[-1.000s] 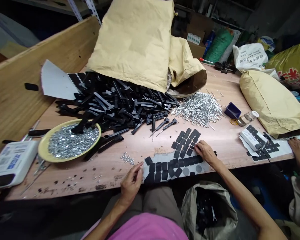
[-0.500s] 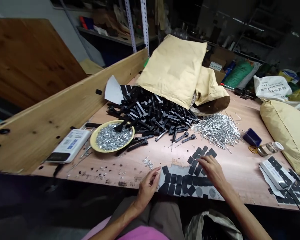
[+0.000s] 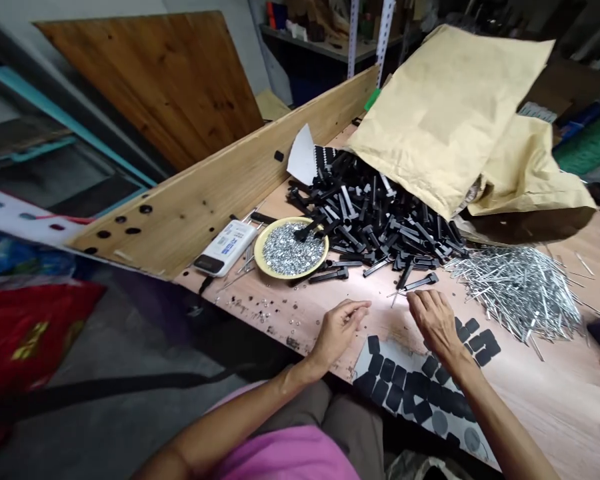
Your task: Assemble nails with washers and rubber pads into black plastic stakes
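My left hand (image 3: 337,330) hovers over the table's near edge, fingers curled loosely with nothing visible in them. It is just left of a white backing sheet (image 3: 410,390) covered with several black adhesive pads. My right hand (image 3: 433,320) rests palm down at the sheet's top edge, fingers bent toward the table, near a black plastic part with a metal pin (image 3: 416,283). Whether it pinches anything is hidden. A big heap of black plastic parts (image 3: 380,220) lies beyond both hands.
A yellow dish of small silver washers (image 3: 291,248) stands to the left, beside a white box (image 3: 225,248). A pile of silver pins (image 3: 523,288) lies right. Tan paper sacks (image 3: 460,113) lean at the back. A wooden board (image 3: 220,193) edges the table's left side.
The camera has swung left, showing the floor and wooden wall. My right hand moved up off the pads to the sheet's top edge. My left hand rose a little toward the middle.
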`<action>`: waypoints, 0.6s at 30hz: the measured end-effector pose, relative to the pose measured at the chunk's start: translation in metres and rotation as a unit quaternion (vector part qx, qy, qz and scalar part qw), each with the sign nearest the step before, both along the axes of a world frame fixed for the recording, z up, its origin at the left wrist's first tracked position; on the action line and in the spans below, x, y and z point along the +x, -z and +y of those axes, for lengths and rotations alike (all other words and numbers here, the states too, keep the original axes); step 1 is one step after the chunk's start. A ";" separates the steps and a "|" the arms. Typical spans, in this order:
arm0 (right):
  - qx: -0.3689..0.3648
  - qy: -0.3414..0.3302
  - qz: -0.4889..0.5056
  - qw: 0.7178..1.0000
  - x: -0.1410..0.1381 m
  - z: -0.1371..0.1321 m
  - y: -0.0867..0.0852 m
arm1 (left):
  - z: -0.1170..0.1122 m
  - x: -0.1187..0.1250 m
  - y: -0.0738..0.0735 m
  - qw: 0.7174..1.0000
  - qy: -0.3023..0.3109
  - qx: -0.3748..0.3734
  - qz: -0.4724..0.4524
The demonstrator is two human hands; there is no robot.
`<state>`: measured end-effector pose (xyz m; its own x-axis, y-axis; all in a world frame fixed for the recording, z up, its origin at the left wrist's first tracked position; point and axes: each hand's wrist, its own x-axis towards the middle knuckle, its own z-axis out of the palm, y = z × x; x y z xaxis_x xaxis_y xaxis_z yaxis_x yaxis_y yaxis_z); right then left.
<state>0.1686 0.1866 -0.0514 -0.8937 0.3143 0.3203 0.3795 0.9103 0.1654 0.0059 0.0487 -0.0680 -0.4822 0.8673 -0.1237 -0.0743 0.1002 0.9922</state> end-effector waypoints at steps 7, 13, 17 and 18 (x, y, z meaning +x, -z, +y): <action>-0.321 0.001 0.159 0.934 -0.063 -0.069 -0.023 | 0.002 0.000 -0.006 0.966 -0.028 0.040 -0.253; -0.483 0.053 0.207 0.849 -0.084 -0.078 -0.011 | -0.016 -0.019 -0.014 0.938 -0.041 0.032 -0.342; -0.513 0.053 0.162 0.841 -0.074 -0.082 0.004 | -0.023 -0.026 -0.014 0.941 -0.089 0.026 -0.326; -0.493 0.063 0.146 0.855 -0.069 -0.083 0.010 | -0.025 -0.029 -0.015 0.942 -0.106 0.023 -0.317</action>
<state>0.1001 0.1036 -0.0613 -0.7599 0.6482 0.0489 0.3781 0.5020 -0.7779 -0.0228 0.0235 -0.0532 -0.4867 0.7716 -0.4095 -0.6665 -0.0250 0.7451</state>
